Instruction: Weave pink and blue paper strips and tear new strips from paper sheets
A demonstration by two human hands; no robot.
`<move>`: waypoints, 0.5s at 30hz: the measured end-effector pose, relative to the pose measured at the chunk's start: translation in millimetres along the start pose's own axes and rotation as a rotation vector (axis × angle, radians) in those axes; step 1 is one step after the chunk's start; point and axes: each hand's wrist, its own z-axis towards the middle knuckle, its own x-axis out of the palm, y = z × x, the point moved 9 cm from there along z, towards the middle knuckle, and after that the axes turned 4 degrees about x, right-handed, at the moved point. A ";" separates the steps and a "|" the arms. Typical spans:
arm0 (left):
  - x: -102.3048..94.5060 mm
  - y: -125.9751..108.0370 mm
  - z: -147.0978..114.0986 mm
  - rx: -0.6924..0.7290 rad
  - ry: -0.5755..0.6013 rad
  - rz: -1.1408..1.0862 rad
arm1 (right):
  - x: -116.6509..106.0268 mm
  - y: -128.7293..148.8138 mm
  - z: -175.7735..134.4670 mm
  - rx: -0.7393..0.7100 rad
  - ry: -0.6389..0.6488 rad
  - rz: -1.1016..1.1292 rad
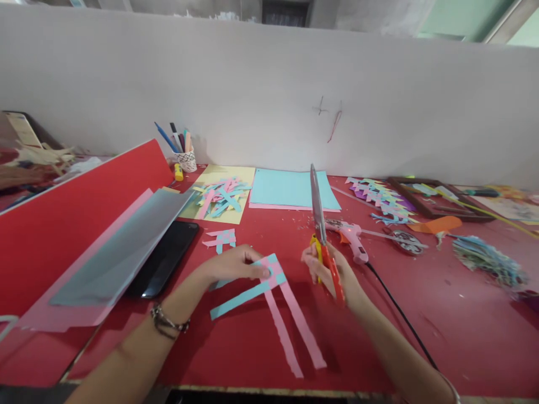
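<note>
A pink-and-blue woven paper piece [277,276] is pinched in the left hand [233,262]; scissors [319,210] are grasped upright in the right hand [347,276]. Beyond the hands, paper strips [226,197] are heaped on a yellow sheet [214,173] on the worktop [244,348].

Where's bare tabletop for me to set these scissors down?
Widest: the red table right of the black cord, below the fringed paper bundle. Narrower: between the long pink strips and the right forearm. Crowded: the left side, where papers overlap the phone, and the back right, with zigzag paper and frame.
</note>
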 end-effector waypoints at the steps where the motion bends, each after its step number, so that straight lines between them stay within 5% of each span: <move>1: 6.0 0.8 1.5 -0.010 0.028 0.064 | 3.5 0.8 -1.0 0.020 0.037 0.031; 10: 27.6 2.7 10.9 -0.017 0.025 0.079 | 23.7 -12.2 -8.0 0.069 0.141 0.016; 15: 5.5 2.4 6.3 0.007 -0.072 -0.239 | 21.7 -3.1 -6.7 0.077 0.134 0.117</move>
